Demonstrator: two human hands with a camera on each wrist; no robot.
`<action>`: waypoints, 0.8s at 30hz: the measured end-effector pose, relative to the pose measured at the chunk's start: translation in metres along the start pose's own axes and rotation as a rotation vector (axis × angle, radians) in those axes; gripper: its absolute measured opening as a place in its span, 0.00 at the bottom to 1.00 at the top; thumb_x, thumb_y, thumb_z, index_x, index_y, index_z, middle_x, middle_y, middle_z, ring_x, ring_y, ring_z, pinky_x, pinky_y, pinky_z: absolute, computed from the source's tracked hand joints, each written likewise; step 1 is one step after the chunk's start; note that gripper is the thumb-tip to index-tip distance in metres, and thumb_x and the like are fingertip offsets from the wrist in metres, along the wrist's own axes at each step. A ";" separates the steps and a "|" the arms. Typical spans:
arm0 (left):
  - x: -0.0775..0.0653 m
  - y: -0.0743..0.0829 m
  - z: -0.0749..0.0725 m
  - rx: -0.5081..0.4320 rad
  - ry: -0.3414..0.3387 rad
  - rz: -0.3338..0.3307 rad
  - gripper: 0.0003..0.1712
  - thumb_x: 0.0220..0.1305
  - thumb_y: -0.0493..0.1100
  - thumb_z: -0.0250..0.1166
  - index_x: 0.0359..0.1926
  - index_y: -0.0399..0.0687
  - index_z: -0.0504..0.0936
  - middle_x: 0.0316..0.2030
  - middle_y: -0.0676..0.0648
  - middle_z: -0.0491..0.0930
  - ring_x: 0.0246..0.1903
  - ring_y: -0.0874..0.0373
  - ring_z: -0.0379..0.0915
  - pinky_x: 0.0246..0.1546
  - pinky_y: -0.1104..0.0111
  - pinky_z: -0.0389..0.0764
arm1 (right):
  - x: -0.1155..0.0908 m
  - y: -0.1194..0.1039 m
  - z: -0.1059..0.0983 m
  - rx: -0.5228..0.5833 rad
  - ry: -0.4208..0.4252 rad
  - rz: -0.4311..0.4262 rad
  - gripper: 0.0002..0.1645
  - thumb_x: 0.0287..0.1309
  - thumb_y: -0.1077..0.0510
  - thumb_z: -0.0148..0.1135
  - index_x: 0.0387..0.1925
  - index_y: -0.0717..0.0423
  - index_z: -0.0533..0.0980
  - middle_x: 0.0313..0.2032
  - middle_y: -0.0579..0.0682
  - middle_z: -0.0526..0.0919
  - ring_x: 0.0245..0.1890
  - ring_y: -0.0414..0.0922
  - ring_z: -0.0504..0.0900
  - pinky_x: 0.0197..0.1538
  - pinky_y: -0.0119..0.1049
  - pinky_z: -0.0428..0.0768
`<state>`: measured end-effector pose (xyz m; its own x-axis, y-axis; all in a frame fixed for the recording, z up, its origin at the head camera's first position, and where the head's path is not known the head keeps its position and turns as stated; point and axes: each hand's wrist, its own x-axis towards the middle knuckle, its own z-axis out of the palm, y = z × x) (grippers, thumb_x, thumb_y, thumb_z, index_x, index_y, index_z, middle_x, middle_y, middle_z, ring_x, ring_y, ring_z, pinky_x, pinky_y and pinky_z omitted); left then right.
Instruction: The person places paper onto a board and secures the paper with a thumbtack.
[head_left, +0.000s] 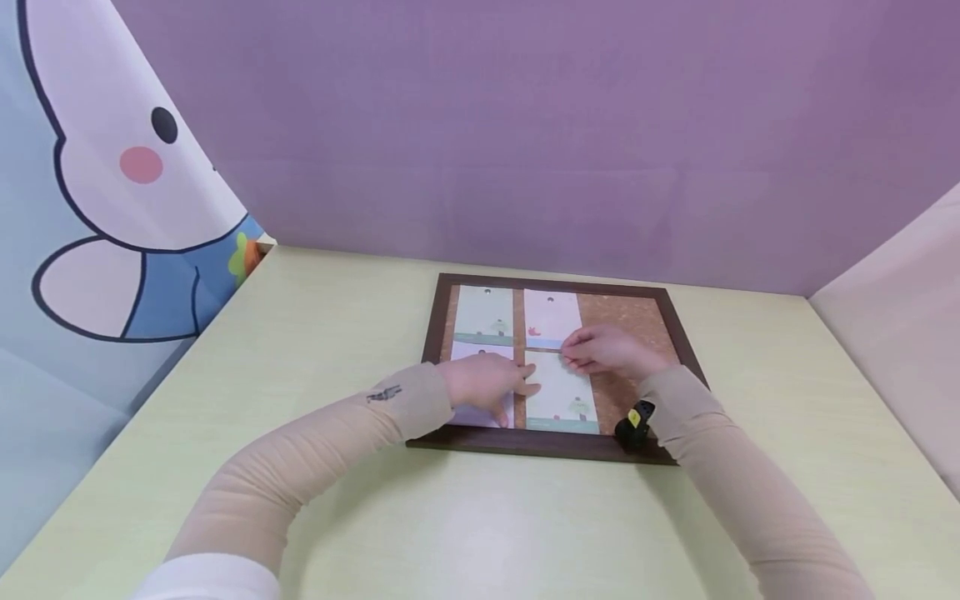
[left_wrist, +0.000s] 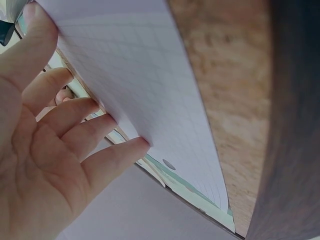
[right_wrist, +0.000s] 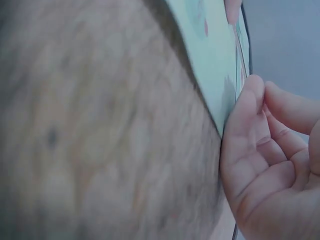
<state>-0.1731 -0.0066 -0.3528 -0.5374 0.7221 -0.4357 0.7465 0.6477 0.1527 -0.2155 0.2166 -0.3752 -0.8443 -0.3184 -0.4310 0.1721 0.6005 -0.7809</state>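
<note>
A dark-framed cork board (head_left: pixel 630 333) lies on the table with several memo sheets on it. My left hand (head_left: pixel 486 383) is spread over the lower-left lilac sheet (head_left: pixel 480 417); in the left wrist view its fingertips rest on that lined sheet (left_wrist: pixel 135 75), near its dark hole (left_wrist: pixel 169 164). At the top edge of the lower-right pale green sheet (head_left: pixel 558 400), my right hand (head_left: pixel 607 350) brings thumb and forefinger together in a pinch. In the right wrist view this right hand (right_wrist: pixel 270 155) has curled fingers beside the sheet's corner (right_wrist: pixel 217 100). The thing between its fingertips is hidden.
An upper-left green sheet (head_left: pixel 480 312) and an upper-middle pink-and-blue sheet (head_left: pixel 552 317) lie in a row above. A black and yellow device (head_left: pixel 634 425) sits at my right wrist, over the frame's front edge. A purple backdrop (head_left: pixel 525 167) stands behind the table (head_left: pixel 337 317).
</note>
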 end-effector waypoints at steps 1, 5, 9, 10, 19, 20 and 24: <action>0.001 0.000 0.000 0.007 0.003 0.006 0.43 0.54 0.52 0.67 0.69 0.56 0.60 0.73 0.45 0.49 0.69 0.52 0.56 0.67 0.65 0.60 | 0.001 -0.001 0.002 -0.006 0.002 0.005 0.16 0.66 0.59 0.54 0.49 0.67 0.74 0.34 0.49 0.81 0.33 0.38 0.79 0.42 0.32 0.81; 0.004 -0.001 0.002 0.026 0.012 0.019 0.43 0.53 0.52 0.69 0.69 0.55 0.61 0.72 0.45 0.51 0.68 0.51 0.58 0.67 0.65 0.62 | 0.001 -0.006 0.005 -0.037 0.011 0.020 0.15 0.64 0.57 0.58 0.46 0.64 0.77 0.29 0.45 0.80 0.29 0.39 0.76 0.36 0.31 0.78; 0.005 -0.003 0.004 0.025 0.006 0.013 0.43 0.53 0.51 0.69 0.69 0.56 0.61 0.72 0.45 0.50 0.67 0.52 0.58 0.66 0.66 0.62 | 0.003 -0.009 0.007 -0.087 0.021 0.019 0.15 0.62 0.55 0.60 0.45 0.62 0.80 0.26 0.44 0.80 0.24 0.39 0.73 0.30 0.30 0.74; 0.005 -0.003 0.004 0.023 0.006 0.011 0.43 0.53 0.51 0.69 0.69 0.56 0.61 0.72 0.45 0.50 0.67 0.52 0.58 0.66 0.66 0.62 | 0.004 -0.009 0.007 -0.092 0.026 0.023 0.15 0.61 0.55 0.61 0.44 0.62 0.80 0.25 0.44 0.80 0.23 0.39 0.72 0.28 0.30 0.73; 0.006 -0.002 0.004 0.018 0.004 -0.004 0.43 0.53 0.51 0.69 0.69 0.56 0.61 0.73 0.46 0.50 0.68 0.52 0.58 0.66 0.66 0.62 | 0.014 -0.008 0.010 -0.107 0.066 0.069 0.13 0.59 0.56 0.63 0.42 0.61 0.82 0.19 0.41 0.79 0.16 0.36 0.67 0.22 0.28 0.65; 0.006 -0.002 0.004 0.018 0.003 -0.006 0.43 0.53 0.51 0.69 0.69 0.56 0.61 0.73 0.46 0.50 0.68 0.52 0.58 0.66 0.66 0.62 | 0.015 -0.008 0.010 -0.105 0.067 0.072 0.13 0.59 0.56 0.63 0.42 0.61 0.82 0.19 0.41 0.80 0.16 0.36 0.67 0.22 0.28 0.65; 0.007 -0.002 0.004 0.025 -0.001 -0.011 0.43 0.53 0.51 0.68 0.69 0.56 0.61 0.73 0.45 0.50 0.68 0.53 0.57 0.66 0.66 0.62 | 0.017 -0.009 0.011 -0.093 0.077 0.089 0.13 0.59 0.57 0.63 0.41 0.62 0.82 0.19 0.41 0.81 0.16 0.36 0.68 0.23 0.28 0.66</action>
<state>-0.1771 -0.0034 -0.3597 -0.5450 0.7151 -0.4378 0.7504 0.6489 0.1257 -0.2254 0.1973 -0.3801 -0.8649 -0.2060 -0.4577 0.2033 0.6899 -0.6947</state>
